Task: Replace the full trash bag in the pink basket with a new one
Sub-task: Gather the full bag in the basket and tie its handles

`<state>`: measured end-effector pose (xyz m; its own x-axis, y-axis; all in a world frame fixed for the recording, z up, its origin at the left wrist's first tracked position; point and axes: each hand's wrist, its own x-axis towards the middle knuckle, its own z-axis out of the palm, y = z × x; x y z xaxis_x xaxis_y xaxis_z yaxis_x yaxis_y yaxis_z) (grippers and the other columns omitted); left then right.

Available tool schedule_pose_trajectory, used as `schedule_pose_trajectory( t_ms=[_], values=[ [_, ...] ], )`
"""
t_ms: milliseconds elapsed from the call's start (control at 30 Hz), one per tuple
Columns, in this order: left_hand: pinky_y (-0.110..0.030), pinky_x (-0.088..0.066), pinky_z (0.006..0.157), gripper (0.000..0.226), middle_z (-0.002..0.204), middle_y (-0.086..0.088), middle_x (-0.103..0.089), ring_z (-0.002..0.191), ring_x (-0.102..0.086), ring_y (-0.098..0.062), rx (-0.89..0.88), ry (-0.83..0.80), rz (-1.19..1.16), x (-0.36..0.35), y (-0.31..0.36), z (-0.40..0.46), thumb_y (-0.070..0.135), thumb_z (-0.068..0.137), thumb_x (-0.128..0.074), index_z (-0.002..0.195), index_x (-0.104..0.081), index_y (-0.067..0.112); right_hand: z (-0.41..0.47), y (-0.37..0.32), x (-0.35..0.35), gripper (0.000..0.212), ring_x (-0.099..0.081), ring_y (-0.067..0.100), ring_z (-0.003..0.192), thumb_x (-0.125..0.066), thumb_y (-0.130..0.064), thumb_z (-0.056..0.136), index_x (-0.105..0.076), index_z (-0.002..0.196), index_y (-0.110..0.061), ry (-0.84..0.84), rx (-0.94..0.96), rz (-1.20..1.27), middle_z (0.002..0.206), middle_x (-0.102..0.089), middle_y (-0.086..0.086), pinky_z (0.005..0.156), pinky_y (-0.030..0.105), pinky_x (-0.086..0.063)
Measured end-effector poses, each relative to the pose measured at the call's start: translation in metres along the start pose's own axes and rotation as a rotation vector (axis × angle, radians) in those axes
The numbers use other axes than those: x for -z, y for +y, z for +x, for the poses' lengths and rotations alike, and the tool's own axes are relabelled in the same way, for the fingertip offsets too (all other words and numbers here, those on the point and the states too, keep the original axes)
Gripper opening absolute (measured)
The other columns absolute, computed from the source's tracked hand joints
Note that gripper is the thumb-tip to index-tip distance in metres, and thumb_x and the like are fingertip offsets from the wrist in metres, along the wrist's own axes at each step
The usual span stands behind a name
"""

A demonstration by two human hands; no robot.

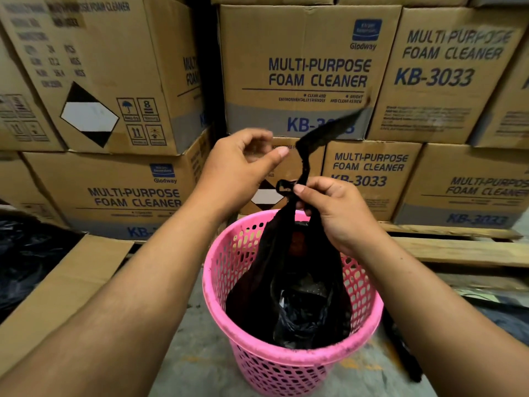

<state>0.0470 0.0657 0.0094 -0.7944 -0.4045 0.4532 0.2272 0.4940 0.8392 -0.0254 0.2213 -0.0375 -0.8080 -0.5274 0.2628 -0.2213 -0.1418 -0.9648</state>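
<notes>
Black trash bag (289,282) sits inside pink basket (292,359) on the floor, neck gathered above the rim. Right hand (332,213) grip pinched on the neck and loop; left hand (243,167) grip loose, holding nothing. Risk: free handle strip (329,130) blurred, unheld; knot could slip loose and contents spill on lifting.

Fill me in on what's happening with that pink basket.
A person is tying off the black trash bag that sits in the pink basket. The right hand pinches the gathered neck of the bag above the rim, where a small loop shows, and one loose strip of the bag flips up toward the stacked cartons behind. The left hand is open beside it, holding nothing. The bag is still inside the basket, and no fresh liner is in either hand.
</notes>
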Motion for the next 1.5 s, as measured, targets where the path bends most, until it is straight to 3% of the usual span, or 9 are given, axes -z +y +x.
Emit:
schedule_pose_trajectory(
  t_ms=[167,300,500,667,800,967,1167,1333,1500],
  values=[
    [-0.025,-0.056,0.068,0.026,0.086,-0.002,-0.076,0.069,-0.069,-0.009,0.099,-0.253,0.008,0.003,-0.014,-0.012,0.041,0.074,-0.078,0.095,-0.076,0.025,0.005,0.002,0.008,0.019,-0.053,0.016,0.068,-0.060,-0.013,0.093,-0.076,0.085,-0.019,0.024,-0.008,0.041,0.068,-0.063,0.002,0.067,0.029,-0.043],
    [-0.017,-0.048,0.054,0.009,0.075,-0.007,-0.070,0.054,-0.059,-0.005,0.056,-0.170,-0.002,-0.007,-0.020,-0.014,0.024,0.082,-0.077,0.090,-0.075,0.020,0.004,-0.002,0.008,0.020,-0.053,0.014,0.064,-0.060,-0.019,0.094,-0.077,0.082,-0.018,0.024,-0.006,0.007,0.070,-0.062,0.009,0.066,0.027,-0.044],
    [-0.030,-0.039,0.057,0.017,0.049,-0.002,-0.058,0.046,-0.050,-0.013,0.242,-0.384,-0.201,-0.033,-0.041,-0.027,0.022,0.100,-0.053,0.085,-0.047,0.015,0.007,-0.006,0.007,0.011,-0.056,0.008,0.053,-0.068,-0.006,0.087,-0.062,0.093,-0.014,0.222,0.000,-0.007,0.066,-0.063,0.002,0.048,0.016,-0.045],
    [-0.032,-0.034,0.057,0.014,0.081,-0.027,-0.064,0.052,-0.045,-0.016,0.231,-0.389,-0.209,-0.042,-0.041,-0.029,0.017,0.098,-0.056,0.091,-0.046,0.011,0.011,0.001,0.008,0.011,-0.059,0.005,0.052,-0.072,-0.007,0.084,-0.066,0.092,-0.012,0.292,0.001,-0.193,0.073,-0.066,0.003,0.049,0.020,-0.048],
    [-0.028,-0.038,0.052,0.016,0.073,-0.013,-0.065,0.048,-0.047,-0.011,0.200,-0.231,-0.182,-0.041,-0.046,-0.025,0.013,0.095,-0.061,0.085,-0.048,0.014,0.011,0.003,0.014,0.014,-0.068,0.011,0.085,-0.070,-0.022,0.088,-0.075,0.100,-0.017,0.091,-0.003,-0.558,0.091,-0.074,-0.001,0.080,0.026,-0.051],
    [-0.030,-0.042,0.057,0.013,0.074,-0.011,-0.068,0.050,-0.049,-0.013,0.195,-0.189,-0.167,-0.030,-0.052,-0.022,0.013,0.095,-0.061,0.086,-0.051,0.010,0.005,-0.007,0.023,0.012,-0.058,0.004,0.064,-0.067,-0.030,0.089,-0.074,0.083,-0.022,-0.167,-0.003,-0.939,0.071,-0.069,-0.009,0.059,0.020,-0.041],
    [-0.023,-0.042,0.053,0.015,0.070,-0.005,-0.069,0.047,-0.050,-0.011,0.227,-0.166,-0.200,-0.032,-0.058,-0.022,0.013,0.096,-0.059,0.085,-0.049,0.011,0.001,-0.012,0.029,0.023,-0.066,0.015,0.070,-0.051,0.006,0.092,-0.069,0.098,-0.007,-0.223,-0.224,0.004,0.074,-0.072,0.006,0.072,0.025,-0.055],
    [-0.026,-0.043,0.056,0.015,0.068,-0.006,-0.068,0.046,-0.049,-0.013,0.293,-0.161,-0.278,-0.030,-0.058,-0.021,0.013,0.097,-0.057,0.085,-0.049,0.012,-0.011,-0.011,0.030,0.035,-0.071,0.019,0.085,-0.053,0.015,0.081,-0.066,0.112,0.003,-0.336,-0.237,0.198,0.094,-0.074,0.018,0.083,0.026,-0.056],
    [-0.029,-0.044,0.056,0.014,0.065,-0.006,-0.066,0.044,-0.053,-0.013,0.273,-0.163,-0.298,-0.031,-0.051,-0.020,0.014,0.099,-0.054,0.087,-0.047,0.012,-0.002,-0.006,0.022,0.006,-0.064,0.019,0.077,-0.065,-0.012,0.085,-0.070,0.081,-0.010,0.006,-0.079,0.080,0.080,-0.070,0.008,0.071,0.028,-0.052]
  ],
)
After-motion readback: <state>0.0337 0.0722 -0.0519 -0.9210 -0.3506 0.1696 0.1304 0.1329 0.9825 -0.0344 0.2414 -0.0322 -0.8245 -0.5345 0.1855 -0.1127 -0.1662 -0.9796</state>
